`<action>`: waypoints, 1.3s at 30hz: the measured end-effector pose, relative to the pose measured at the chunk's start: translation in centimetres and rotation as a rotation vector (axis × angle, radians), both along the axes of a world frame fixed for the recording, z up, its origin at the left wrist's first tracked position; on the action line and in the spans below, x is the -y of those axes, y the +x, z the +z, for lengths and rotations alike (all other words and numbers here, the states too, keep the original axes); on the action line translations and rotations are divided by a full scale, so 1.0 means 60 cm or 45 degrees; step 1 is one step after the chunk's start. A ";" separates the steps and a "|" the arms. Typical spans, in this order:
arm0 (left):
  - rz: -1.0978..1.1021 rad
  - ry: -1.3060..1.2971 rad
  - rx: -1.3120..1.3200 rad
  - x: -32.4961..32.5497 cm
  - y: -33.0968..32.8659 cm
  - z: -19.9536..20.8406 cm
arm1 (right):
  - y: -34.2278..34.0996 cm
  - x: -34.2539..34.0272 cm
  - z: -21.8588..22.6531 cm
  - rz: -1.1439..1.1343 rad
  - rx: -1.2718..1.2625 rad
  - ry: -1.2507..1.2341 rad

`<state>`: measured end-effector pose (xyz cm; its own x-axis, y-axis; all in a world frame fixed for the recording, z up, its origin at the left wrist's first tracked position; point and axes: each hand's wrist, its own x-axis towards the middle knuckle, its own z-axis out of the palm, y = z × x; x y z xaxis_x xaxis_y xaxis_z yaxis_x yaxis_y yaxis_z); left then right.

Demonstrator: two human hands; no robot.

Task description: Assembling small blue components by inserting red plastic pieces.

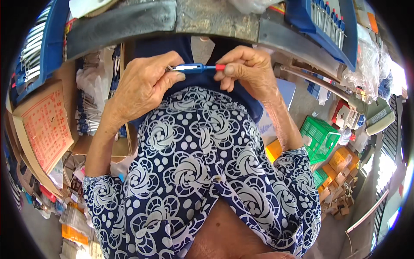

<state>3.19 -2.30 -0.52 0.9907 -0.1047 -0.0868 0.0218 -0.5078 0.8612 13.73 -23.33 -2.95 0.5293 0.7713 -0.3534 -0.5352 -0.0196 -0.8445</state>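
A slim blue pen-like tool (193, 68) with a pale window in its barrel lies level between my hands, above my lap. My left hand (146, 82) pinches its left end between thumb and fingers, where a bit of metal sticks out. With thumb and forefinger my right hand (250, 69) grips the red end piece (220, 67), the other fingers curled loosely below. A thin blue neck shows between the barrel and the red piece. I cannot make out the tool's exact kind.
The worn bench edge (215, 21) runs ahead of my hands. A blue bin (54, 54) at left and another blue bin (302, 19) at right hold several slim metal-shafted pieces. Around me are an open cardboard box (45, 125) and a green crate (319, 138).
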 end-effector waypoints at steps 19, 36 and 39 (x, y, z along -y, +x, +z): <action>-0.054 -0.030 -0.220 0.046 -0.078 -0.037 | -0.103 0.043 -0.034 0.006 -0.440 0.032; -0.049 0.017 -0.171 0.061 -0.080 -0.048 | -0.120 0.035 -0.032 -0.051 -0.255 -0.143; -0.056 0.031 -0.172 0.064 -0.076 -0.048 | -0.119 0.032 -0.026 -0.073 -0.199 -0.199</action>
